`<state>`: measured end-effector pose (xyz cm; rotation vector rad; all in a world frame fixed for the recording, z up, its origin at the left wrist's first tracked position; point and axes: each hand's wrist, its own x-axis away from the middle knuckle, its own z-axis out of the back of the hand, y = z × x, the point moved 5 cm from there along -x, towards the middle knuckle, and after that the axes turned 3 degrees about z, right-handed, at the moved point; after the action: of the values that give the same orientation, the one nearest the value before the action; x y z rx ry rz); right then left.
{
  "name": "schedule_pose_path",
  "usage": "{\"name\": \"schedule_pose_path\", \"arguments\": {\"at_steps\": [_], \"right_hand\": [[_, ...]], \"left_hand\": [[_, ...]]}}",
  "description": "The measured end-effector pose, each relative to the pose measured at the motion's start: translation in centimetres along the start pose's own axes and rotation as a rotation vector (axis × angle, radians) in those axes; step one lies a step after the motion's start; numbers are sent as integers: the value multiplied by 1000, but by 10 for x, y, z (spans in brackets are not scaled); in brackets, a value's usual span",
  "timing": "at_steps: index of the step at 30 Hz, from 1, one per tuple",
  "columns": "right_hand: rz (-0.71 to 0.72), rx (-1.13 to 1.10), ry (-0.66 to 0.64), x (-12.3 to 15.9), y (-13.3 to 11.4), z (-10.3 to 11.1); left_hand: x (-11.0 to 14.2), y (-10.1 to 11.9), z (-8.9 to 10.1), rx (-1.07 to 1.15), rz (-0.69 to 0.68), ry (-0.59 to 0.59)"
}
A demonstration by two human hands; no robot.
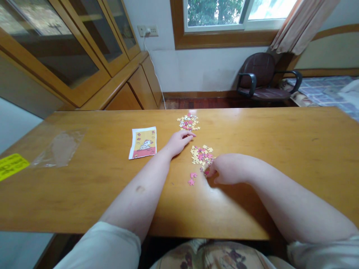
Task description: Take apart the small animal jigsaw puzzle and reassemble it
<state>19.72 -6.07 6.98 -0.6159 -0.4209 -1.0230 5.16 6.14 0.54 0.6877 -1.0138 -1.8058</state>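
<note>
My left hand (181, 142) rests on the table between two heaps of jigsaw pieces, its fingers stretched out and holding nothing. Just beyond its fingertips lies the far heap (188, 122) of yellow, pink and white pieces. The nearer heap (202, 154) sits between my two hands. My right hand (223, 168) is bent down at that heap's near edge, its fingers closed on a pink puzzle piece (206, 173); the palm hides part of the grip. To its left, a few pink pieces (192, 182) lie apart on the wood.
A picture sheet (144, 142) of a white animal on yellow and pink lies left of my left hand. Farther left are a clear plastic bag (60, 147) and a yellow label (12, 166). Beyond the wooden table (266, 134) stand an armchair (260, 76) and a glass-doored cabinet (123, 89).
</note>
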Motion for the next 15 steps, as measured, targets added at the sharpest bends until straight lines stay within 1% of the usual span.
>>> {"name": "schedule_pose_path", "arguments": {"at_steps": [3,5,6,9,11,13,15], "right_hand": [[153,-23,-50,0,-14,-7],[155,-24,-17,0,-12,-5],[125,-13,12,0,-8,-2],[-47,45,152,-3,10,12],[-129,63,236,-8,18,18],[-149,57,299,-15,20,20],[-151,57,335,-24,19,18]], "left_hand": [[0,0,0,0,-1,0],[1,0,0,2,-2,2],[1,0,0,1,-2,1],[0,0,-1,-10,-7,-5],[0,1,-1,-14,-10,-5],[0,1,-1,-12,-8,0],[0,1,-1,-6,-3,6]]}}
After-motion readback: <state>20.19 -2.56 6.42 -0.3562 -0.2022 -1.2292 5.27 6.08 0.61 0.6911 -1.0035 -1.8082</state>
